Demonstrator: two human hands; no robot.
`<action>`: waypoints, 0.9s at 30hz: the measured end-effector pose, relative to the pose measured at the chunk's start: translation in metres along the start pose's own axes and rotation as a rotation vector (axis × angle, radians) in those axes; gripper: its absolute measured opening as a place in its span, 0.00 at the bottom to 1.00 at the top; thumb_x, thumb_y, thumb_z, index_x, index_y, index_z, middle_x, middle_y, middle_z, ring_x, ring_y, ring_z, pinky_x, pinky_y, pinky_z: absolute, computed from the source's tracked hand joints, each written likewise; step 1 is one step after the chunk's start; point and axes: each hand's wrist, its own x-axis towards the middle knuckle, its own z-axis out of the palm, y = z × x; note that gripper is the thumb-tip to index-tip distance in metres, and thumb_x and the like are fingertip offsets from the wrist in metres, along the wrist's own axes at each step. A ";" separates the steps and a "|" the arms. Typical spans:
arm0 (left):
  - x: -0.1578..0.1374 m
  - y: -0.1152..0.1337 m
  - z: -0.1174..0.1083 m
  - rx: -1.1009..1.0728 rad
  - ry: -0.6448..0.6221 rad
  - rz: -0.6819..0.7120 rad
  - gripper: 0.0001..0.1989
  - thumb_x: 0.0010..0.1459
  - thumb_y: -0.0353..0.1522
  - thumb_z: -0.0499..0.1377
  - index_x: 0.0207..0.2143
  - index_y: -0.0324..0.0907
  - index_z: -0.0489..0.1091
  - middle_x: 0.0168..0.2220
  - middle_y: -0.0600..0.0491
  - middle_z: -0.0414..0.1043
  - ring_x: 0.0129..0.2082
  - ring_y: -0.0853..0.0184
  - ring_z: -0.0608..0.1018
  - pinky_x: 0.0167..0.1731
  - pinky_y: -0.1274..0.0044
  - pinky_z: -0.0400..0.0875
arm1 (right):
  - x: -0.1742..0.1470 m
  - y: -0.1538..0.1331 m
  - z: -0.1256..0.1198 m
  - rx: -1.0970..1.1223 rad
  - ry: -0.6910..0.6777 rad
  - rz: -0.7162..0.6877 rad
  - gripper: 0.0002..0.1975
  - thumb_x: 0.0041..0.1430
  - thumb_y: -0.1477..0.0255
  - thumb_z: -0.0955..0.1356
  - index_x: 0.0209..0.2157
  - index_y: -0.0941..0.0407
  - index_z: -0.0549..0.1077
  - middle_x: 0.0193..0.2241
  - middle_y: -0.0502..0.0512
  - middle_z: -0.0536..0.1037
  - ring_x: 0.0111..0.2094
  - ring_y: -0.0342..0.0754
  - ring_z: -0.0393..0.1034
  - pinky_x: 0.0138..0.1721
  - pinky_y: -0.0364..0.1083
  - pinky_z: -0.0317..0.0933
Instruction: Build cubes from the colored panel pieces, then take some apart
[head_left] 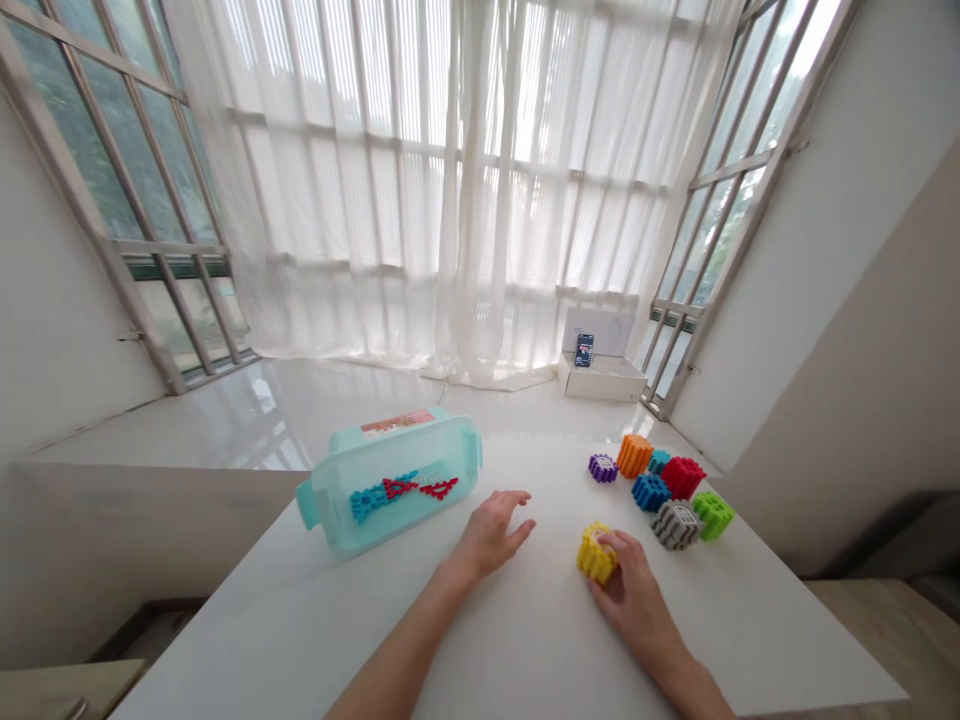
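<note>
My right hand (628,578) grips a yellow block stack (595,553) with notched edges, thumb and fingers closed on its right side; it is at the white table's surface. To the left, my left hand (495,530) hovers over or rests on the table with fingers apart, holding nothing. Left of that hand, a translucent teal plastic bin (405,530) has blue notched pieces (369,502) and red notched pieces (439,489) inside. Right of the yellow stack sit a grey stack (676,525), a blue one (651,491) and a purple one (603,467).
Farther right are a red stack (684,477), a green stack (713,515), an orange stack (634,454) and a small teal one (658,461). A phone (584,350) leans in an open white box (604,380) on the sill, before a white curtain (480,200).
</note>
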 end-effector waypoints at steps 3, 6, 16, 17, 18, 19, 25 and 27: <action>0.001 -0.002 -0.002 -0.038 0.047 -0.053 0.14 0.60 0.37 0.58 0.48 0.43 0.66 0.46 0.49 0.74 0.47 0.60 0.76 0.49 0.65 0.72 | 0.038 -0.017 0.027 0.074 -0.055 -0.003 0.23 0.54 0.75 0.67 0.52 0.51 0.63 0.52 0.60 0.66 0.50 0.55 0.71 0.48 0.53 0.70; 0.002 -0.008 0.001 -0.086 0.050 -0.105 0.21 0.58 0.36 0.60 0.53 0.42 0.63 0.50 0.46 0.72 0.47 0.58 0.76 0.48 0.63 0.72 | 0.072 -0.026 0.054 0.117 -0.070 -0.015 0.23 0.53 0.75 0.67 0.52 0.51 0.63 0.52 0.61 0.66 0.47 0.55 0.72 0.45 0.53 0.71; 0.005 -0.006 0.013 -0.502 0.055 -0.463 0.31 0.54 0.33 0.62 0.59 0.40 0.55 0.62 0.36 0.56 0.52 0.54 0.73 0.42 0.67 0.76 | 0.092 -0.029 0.080 0.200 -0.067 0.012 0.23 0.57 0.68 0.68 0.53 0.50 0.62 0.54 0.62 0.61 0.51 0.57 0.67 0.46 0.56 0.71; 0.005 -0.003 0.013 -0.522 0.046 -0.489 0.32 0.55 0.34 0.63 0.59 0.40 0.55 0.63 0.36 0.55 0.54 0.53 0.72 0.45 0.65 0.75 | 0.091 -0.028 0.079 0.211 -0.073 0.015 0.23 0.57 0.67 0.68 0.53 0.50 0.62 0.54 0.62 0.61 0.51 0.57 0.67 0.47 0.57 0.70; 0.005 -0.001 0.012 -0.532 0.038 -0.503 0.33 0.55 0.36 0.63 0.60 0.40 0.54 0.64 0.36 0.54 0.55 0.52 0.71 0.47 0.64 0.73 | 0.091 -0.028 0.078 0.221 -0.078 0.018 0.22 0.57 0.67 0.69 0.53 0.50 0.62 0.54 0.62 0.61 0.52 0.57 0.66 0.47 0.57 0.70; 0.004 0.001 0.010 -0.535 0.028 -0.501 0.34 0.55 0.37 0.63 0.61 0.40 0.54 0.64 0.36 0.53 0.57 0.51 0.70 0.49 0.63 0.72 | 0.091 -0.028 0.078 0.229 -0.084 0.021 0.22 0.57 0.68 0.69 0.53 0.50 0.62 0.54 0.62 0.62 0.52 0.58 0.66 0.48 0.57 0.69; 0.001 0.011 0.007 -0.496 -0.036 -0.385 0.38 0.60 0.41 0.59 0.66 0.37 0.47 0.67 0.37 0.50 0.64 0.50 0.61 0.60 0.59 0.61 | 0.086 -0.033 0.081 0.286 -0.125 0.017 0.27 0.52 0.75 0.68 0.54 0.50 0.61 0.54 0.62 0.61 0.54 0.58 0.64 0.49 0.58 0.69; 0.001 0.014 0.008 -0.488 -0.037 -0.376 0.39 0.61 0.43 0.57 0.67 0.36 0.46 0.67 0.37 0.50 0.66 0.51 0.58 0.63 0.60 0.56 | 0.083 -0.037 0.083 0.335 -0.130 0.015 0.29 0.51 0.76 0.68 0.55 0.50 0.60 0.55 0.62 0.59 0.55 0.58 0.63 0.51 0.59 0.68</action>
